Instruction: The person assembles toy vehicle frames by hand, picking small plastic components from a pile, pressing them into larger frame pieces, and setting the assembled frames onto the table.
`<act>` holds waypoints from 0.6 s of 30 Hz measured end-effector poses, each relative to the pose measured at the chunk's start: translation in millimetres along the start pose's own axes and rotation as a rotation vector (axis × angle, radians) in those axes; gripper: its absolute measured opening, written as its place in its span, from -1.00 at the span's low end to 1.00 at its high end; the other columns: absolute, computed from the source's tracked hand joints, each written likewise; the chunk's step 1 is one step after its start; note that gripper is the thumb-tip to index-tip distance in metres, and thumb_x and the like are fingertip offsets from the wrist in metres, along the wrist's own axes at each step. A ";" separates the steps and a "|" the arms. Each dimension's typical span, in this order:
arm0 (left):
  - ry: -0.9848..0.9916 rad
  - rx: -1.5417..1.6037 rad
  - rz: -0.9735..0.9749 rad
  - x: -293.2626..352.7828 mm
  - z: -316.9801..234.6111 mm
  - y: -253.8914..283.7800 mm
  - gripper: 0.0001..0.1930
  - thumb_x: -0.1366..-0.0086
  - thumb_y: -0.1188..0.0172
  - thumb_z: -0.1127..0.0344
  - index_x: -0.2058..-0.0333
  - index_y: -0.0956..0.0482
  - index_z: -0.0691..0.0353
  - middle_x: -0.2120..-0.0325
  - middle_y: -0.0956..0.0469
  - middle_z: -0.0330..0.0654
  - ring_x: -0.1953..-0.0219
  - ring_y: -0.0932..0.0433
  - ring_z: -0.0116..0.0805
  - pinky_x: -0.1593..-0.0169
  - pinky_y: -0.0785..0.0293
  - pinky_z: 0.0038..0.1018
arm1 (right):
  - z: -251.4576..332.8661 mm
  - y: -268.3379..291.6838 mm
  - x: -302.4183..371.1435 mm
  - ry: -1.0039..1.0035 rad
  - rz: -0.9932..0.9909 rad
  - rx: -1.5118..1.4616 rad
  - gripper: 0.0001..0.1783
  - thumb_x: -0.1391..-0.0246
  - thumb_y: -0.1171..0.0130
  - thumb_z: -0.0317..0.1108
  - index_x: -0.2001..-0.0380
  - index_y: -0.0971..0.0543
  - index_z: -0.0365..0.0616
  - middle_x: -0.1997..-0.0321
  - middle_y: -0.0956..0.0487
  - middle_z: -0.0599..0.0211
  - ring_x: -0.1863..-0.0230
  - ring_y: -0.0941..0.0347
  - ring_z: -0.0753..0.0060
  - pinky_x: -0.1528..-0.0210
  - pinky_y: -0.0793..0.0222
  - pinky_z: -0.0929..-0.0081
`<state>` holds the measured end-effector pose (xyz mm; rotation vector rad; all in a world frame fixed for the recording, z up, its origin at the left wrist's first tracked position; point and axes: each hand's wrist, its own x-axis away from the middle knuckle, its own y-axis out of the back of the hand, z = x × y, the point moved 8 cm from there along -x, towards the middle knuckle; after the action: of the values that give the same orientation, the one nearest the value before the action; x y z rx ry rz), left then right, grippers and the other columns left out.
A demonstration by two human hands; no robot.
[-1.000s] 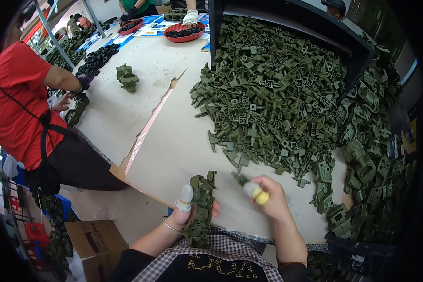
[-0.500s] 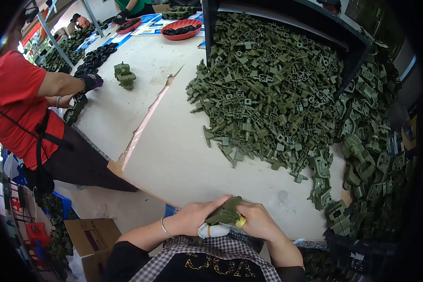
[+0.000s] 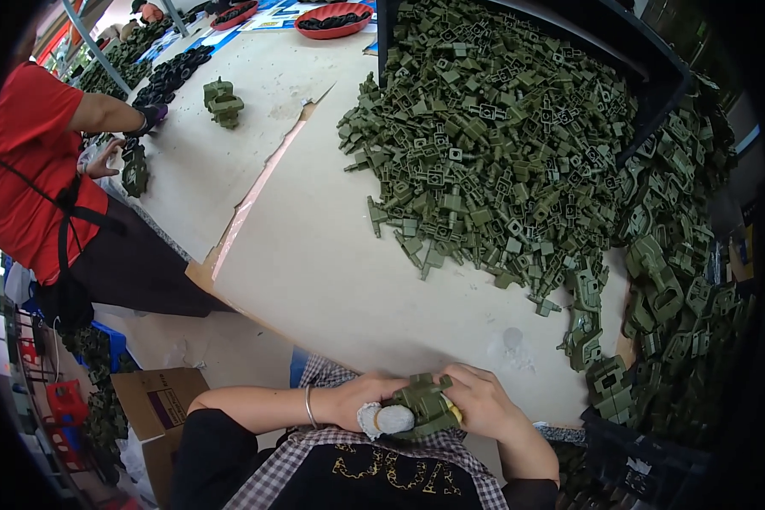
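Observation:
Close to my body, at the table's near edge, I hold an olive-green plastic toy vehicle (image 3: 423,403) between both hands. My left hand (image 3: 359,401) is closed around its left side, a whitish cloth cover on its thumb lying across the front. On the other side my right hand (image 3: 483,401) grips the vehicle's right end. Some yellow wrapping shows by the right fingers, which are partly hidden behind the vehicle. Ahead lies a big heap of small olive-green plastic parts (image 3: 484,161).
Larger green vehicle shells (image 3: 654,272) pile up at the right. A dark bin (image 3: 671,81) stands behind the heap. At left a co-worker in a red shirt (image 3: 38,161) reaches toward black wheels (image 3: 170,76). One green toy vehicle (image 3: 223,104) and a red bowl (image 3: 333,22) stand farther back.
The vehicle in my hands has turned, showing more of its top, and my hands sit slightly lower and farther right. The co-worker's nearer hand has let go of a green vehicle.

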<state>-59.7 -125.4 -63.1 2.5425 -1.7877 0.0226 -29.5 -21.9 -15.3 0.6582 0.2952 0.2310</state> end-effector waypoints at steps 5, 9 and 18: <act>-0.158 -0.154 0.272 -10.0 -16.7 -3.6 -0.68 0.02 -0.20 0.22 0.39 -0.39 0.35 0.52 -0.47 0.06 0.44 -0.47 0.07 0.37 -0.41 -0.31 | 13.6 6.5 -12.7 0.076 0.148 0.012 -0.66 0.40 -0.13 -0.54 0.38 -0.42 -0.25 0.44 -0.39 0.25 0.40 -0.40 0.19 0.38 -0.38 0.39; -0.167 -0.231 0.274 -16.8 -17.0 1.1 -0.69 0.02 -0.21 0.23 0.39 -0.40 0.35 0.50 -0.47 0.06 0.44 -0.47 0.04 0.36 -0.41 -0.32 | 10.7 9.4 -16.3 0.056 0.061 -0.029 -0.69 0.38 -0.16 -0.51 0.40 -0.42 -0.23 0.46 -0.40 0.26 0.44 -0.40 0.16 0.41 -0.37 0.38; 0.302 0.420 0.129 -18.0 55.8 21.2 -0.34 -0.15 -0.14 0.32 -0.15 -0.01 0.31 0.03 -0.35 -0.11 0.01 -0.36 -0.40 -0.06 -0.25 -0.50 | -63.8 8.6 14.4 -0.491 -0.237 -0.334 -0.75 0.18 -0.13 -0.50 0.32 -0.49 -0.22 0.50 -0.52 0.25 0.50 -0.44 0.46 0.42 -0.32 0.57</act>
<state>-86.2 -117.6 -119.1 2.4795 -1.9811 0.8203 -38.7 25.1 -60.7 0.3280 -0.1376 -0.1106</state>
